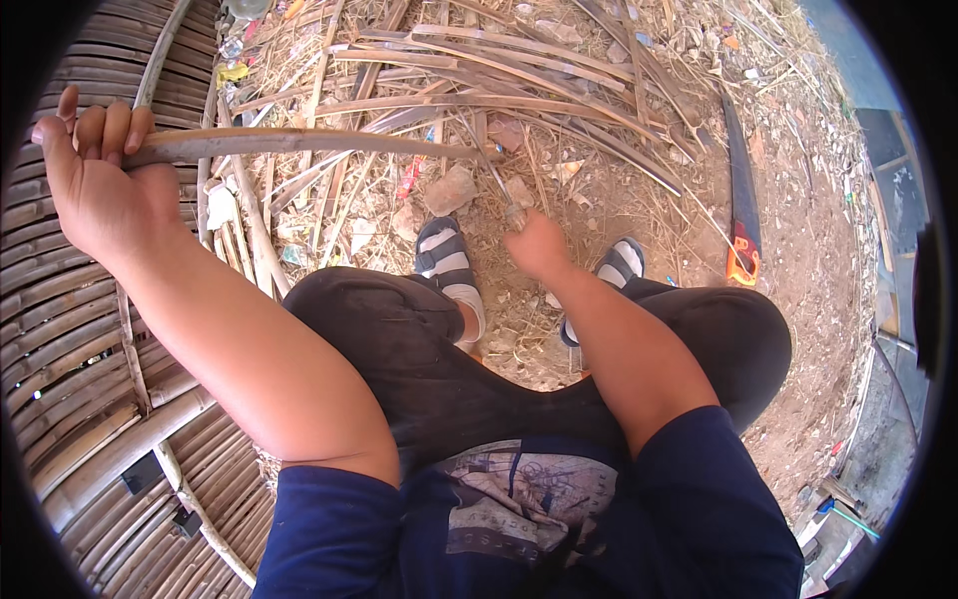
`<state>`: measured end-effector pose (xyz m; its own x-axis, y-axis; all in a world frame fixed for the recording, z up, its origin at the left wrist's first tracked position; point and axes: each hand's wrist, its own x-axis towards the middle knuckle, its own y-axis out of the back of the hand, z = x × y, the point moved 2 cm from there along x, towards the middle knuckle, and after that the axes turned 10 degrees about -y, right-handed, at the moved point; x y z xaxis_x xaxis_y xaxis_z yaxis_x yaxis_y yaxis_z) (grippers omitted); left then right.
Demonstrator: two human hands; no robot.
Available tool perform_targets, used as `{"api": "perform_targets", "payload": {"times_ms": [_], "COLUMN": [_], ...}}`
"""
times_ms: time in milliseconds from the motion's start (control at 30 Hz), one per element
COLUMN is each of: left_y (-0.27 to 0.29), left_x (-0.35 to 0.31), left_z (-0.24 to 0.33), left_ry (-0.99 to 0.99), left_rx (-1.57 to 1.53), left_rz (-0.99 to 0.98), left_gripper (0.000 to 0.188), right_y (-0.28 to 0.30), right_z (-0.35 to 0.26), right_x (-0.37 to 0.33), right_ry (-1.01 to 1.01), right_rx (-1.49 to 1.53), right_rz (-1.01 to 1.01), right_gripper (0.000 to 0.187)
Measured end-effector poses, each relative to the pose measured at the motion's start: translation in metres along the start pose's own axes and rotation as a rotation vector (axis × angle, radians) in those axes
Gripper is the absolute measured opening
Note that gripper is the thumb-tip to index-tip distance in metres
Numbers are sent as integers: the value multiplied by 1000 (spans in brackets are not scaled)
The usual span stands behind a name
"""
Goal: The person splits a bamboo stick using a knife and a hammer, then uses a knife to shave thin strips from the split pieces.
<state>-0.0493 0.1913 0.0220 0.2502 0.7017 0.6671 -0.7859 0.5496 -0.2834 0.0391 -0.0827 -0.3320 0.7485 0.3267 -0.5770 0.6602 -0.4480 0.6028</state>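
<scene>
My left hand (115,185) is raised at the far left, its fingers curled round one end of a long split bamboo strip (289,140). The strip runs to the right across the view, and its far end lies near the middle, above my feet. My right hand (539,245) is closed on the handle of a knife (492,172), low between my knees. Its narrow blade points up and to the left, and crosses the strip near the strip's right end. Whether the blade touches or cuts into the bamboo I cannot tell.
Several split bamboo strips (519,60) lie piled on the straw-strewn ground ahead. A handsaw (740,200) with an orange handle lies at the right. A bamboo slat wall (60,260) stands along the left. A stone (450,190) sits by my left sandal (442,250).
</scene>
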Motion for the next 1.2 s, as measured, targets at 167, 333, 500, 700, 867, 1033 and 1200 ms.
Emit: {"api": "perform_targets", "payload": {"times_ms": [167, 333, 500, 700, 867, 1033, 1200], "left_y": [-5, -2, 0, -16, -2, 3, 4], "left_x": [2, -2, 1, -1, 1, 4, 1], "left_z": [-2, -3, -1, -1, -4, -6, 5], "left_ry": [-26, -26, -18, -36, -21, 8, 2], "left_rx": [25, 94, 112, 84, 83, -37, -95], "left_rz": [-1, 70, 141, 88, 89, 17, -58], "left_gripper": [28, 28, 30, 29, 28, 26, 24], "right_y": [18, -7, -26, -56, -18, -24, -33], "right_z": [-68, -59, 69, 48, -37, -79, -85], "right_x": [-34, -47, 26, 10, -29, -61, -60], "right_ry": [211, 365, -93, -203, -585, -339, 123], "right_rx": [212, 263, -329, 137, 869, 1012, 708], "right_rz": [60, 130, -206, 91, -464, -263, -58], "right_gripper": [32, 32, 48, 37, 21, 13, 16]}}
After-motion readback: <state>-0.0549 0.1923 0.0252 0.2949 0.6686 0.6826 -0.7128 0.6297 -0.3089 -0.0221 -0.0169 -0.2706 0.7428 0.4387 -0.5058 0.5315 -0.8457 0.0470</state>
